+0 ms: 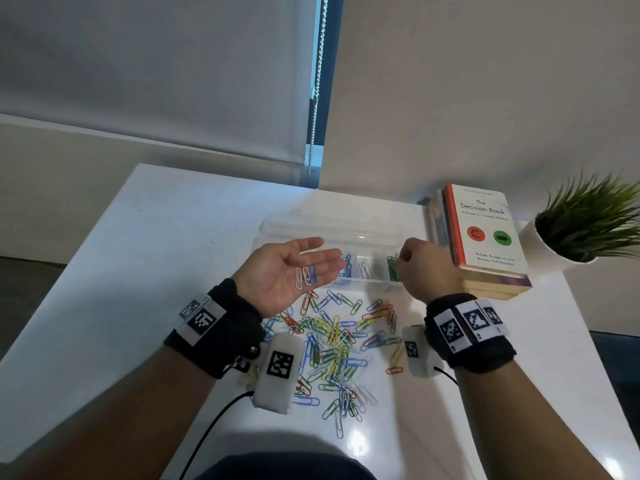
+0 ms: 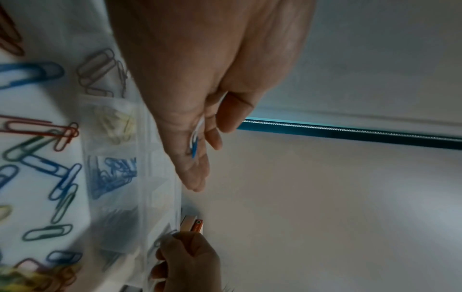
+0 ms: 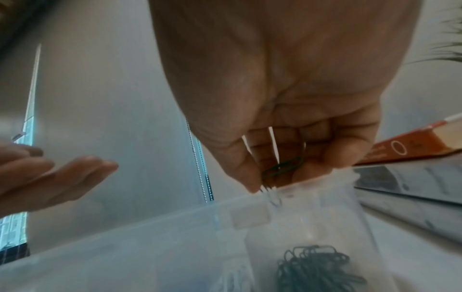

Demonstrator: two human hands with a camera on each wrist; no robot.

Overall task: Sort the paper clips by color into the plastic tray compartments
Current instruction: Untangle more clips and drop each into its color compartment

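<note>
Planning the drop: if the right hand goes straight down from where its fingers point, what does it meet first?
Probably the green clips already in the tray compartment below the right hand, which pinches a green clip; depth is unclear.

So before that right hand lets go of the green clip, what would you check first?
1. Right hand pinches a green clip: ok.
2. It is over the compartment of green clips in the tray: ok.
3. Only green in the pinch: cannot tell; something pale shows by the fingertips.
4. Left hand flat, palm up, carrying two white clips and a blue clip: ok.
5. Blue compartment and pale compartment ready for those: ok.
6. Loose pile on the table sorted: not ok.
</note>
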